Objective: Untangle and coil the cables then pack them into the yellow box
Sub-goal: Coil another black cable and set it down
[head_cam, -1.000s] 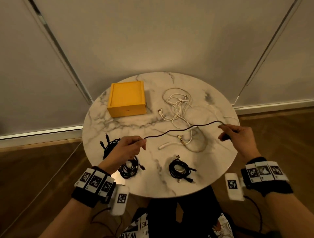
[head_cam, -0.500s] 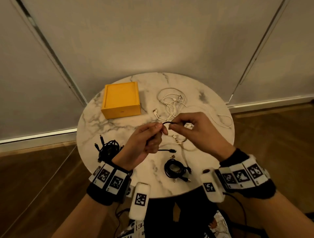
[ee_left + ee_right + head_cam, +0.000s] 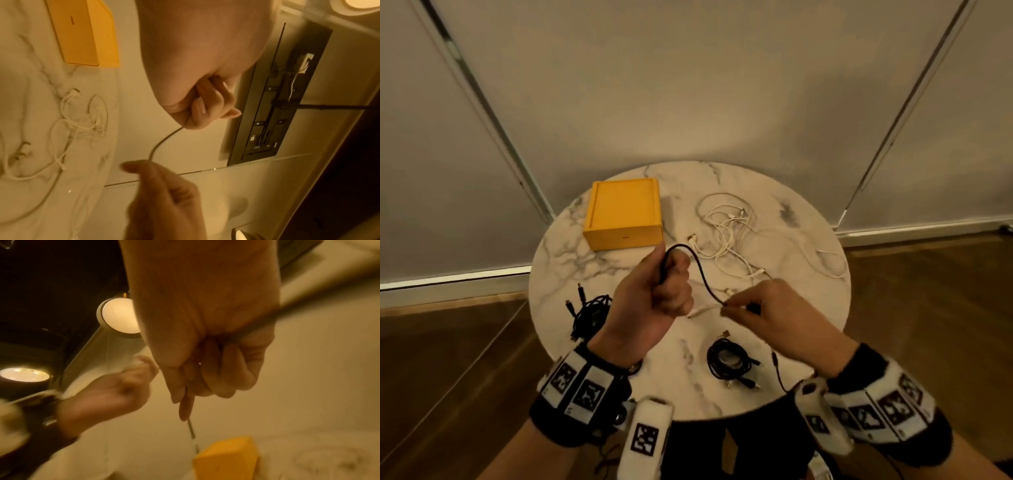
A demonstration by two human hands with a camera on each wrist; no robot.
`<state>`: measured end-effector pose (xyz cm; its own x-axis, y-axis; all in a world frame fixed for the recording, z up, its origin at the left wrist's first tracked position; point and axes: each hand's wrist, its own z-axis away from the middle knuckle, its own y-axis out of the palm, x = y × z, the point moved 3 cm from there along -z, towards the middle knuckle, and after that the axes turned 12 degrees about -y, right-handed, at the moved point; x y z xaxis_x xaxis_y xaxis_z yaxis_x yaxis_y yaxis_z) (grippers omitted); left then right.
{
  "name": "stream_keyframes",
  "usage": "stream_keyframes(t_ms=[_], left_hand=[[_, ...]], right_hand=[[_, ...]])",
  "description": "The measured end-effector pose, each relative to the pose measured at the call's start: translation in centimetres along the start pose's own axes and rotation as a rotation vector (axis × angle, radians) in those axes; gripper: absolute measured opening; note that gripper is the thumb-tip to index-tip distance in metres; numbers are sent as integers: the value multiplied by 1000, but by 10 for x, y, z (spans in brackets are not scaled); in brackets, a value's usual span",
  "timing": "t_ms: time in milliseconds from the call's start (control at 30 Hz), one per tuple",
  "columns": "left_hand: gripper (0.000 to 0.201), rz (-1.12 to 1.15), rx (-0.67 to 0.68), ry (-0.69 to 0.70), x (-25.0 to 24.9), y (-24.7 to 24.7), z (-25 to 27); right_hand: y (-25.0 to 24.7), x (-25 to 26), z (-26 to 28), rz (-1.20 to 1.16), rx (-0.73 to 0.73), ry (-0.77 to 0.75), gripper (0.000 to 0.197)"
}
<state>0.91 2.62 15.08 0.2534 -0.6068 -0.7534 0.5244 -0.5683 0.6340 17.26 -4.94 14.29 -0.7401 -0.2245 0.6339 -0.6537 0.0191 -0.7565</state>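
Cable between both gripping hands

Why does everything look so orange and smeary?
Head view: dim warm light, wall lines bowed by the wide lens. Left wrist view: the right hand is blurred. Right wrist view: glowing round lamps flare, and the left hand and yellow box are smeared.

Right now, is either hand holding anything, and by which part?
Both hold one black cable. The left hand grips one end in its fist; the right hand pinches it further along, and the rest hangs below that hand.
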Motion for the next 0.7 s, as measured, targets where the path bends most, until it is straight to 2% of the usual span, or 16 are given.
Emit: stream_keyframes(t_ms=[100, 200, 300, 367, 433, 533, 600, 700], left_hand=[[42, -80, -76, 82, 0, -10, -1], [35, -465, -163, 130, 16, -29, 7], [30, -961, -197, 59, 34, -49, 21], [33, -1128, -118, -68, 42, -57, 30], [41, -976, -98, -241, 51, -60, 40], [50, -600, -89, -378, 65, -51, 55], [46, -338, 36, -441, 78, -34, 62], [36, 60, 318, -428, 91, 2, 67]], right_hand=[[56, 24, 10, -106, 83, -127, 21], [85, 40, 15, -156, 115, -127, 25], [78, 38, 13, -159, 79, -147, 20], [63, 28, 10, -166, 6, -155, 14], [49, 19, 9, -165, -57, -144, 6], [40, 16, 7, -349, -56, -151, 5], [43, 14, 5, -521, -130, -124, 7], [57, 9, 2, -741, -330, -25, 22]])
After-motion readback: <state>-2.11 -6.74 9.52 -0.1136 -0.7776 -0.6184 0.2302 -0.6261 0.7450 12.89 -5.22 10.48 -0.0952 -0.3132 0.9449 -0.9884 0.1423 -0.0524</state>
